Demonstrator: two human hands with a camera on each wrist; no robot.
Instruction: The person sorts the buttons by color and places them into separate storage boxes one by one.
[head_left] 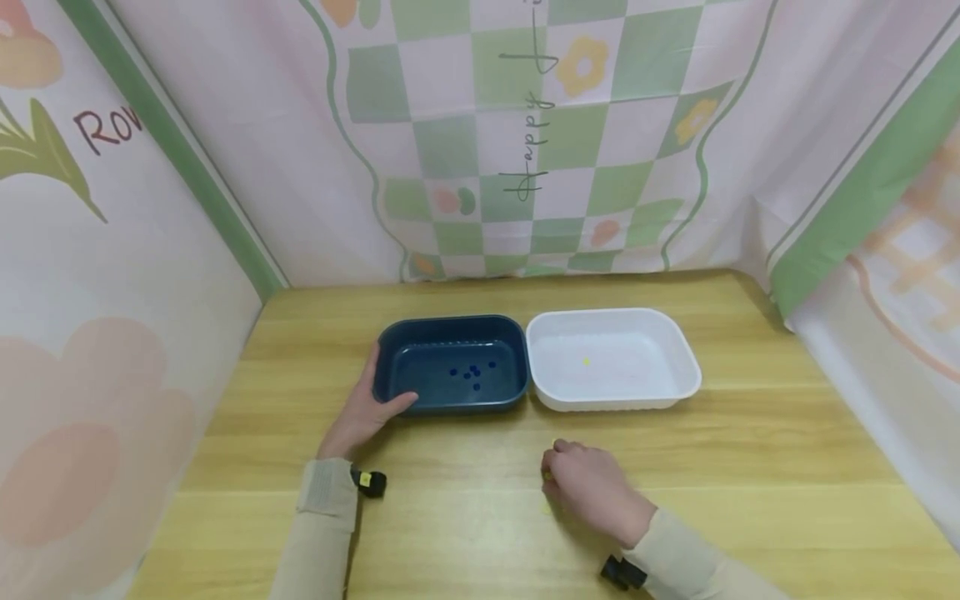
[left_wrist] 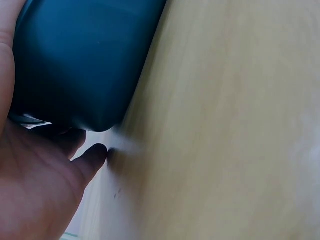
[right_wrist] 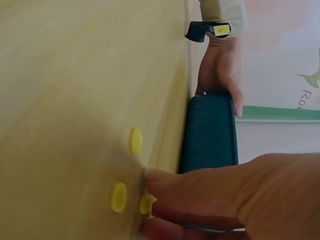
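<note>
My left hand (head_left: pixel 363 412) grips the near-left corner of a dark blue plastic tray (head_left: pixel 450 408), thumb over the front rim and the other fingers along its end wall. Several small blue pieces (head_left: pixel 476 387) lie inside. Low over the table in front of the trays, my right hand (head_left: pixel 592 487) has curled fingers with a small yellow disc (right_wrist: pixel 145 204) between thumb and fingertips. Two more yellow discs lie beside those fingertips on the wood, one (right_wrist: pixel 119 197) close by and another (right_wrist: pixel 135 141) farther up in the right wrist view.
A white tray (head_left: pixel 686 385) stands right beside the blue one, with a yellow piece (head_left: pixel 587 362) on its floor. Both sit on a wood-grain table (head_left: pixel 442 533). Patterned curtains (head_left: pixel 555 158) hang behind the table and at its sides.
</note>
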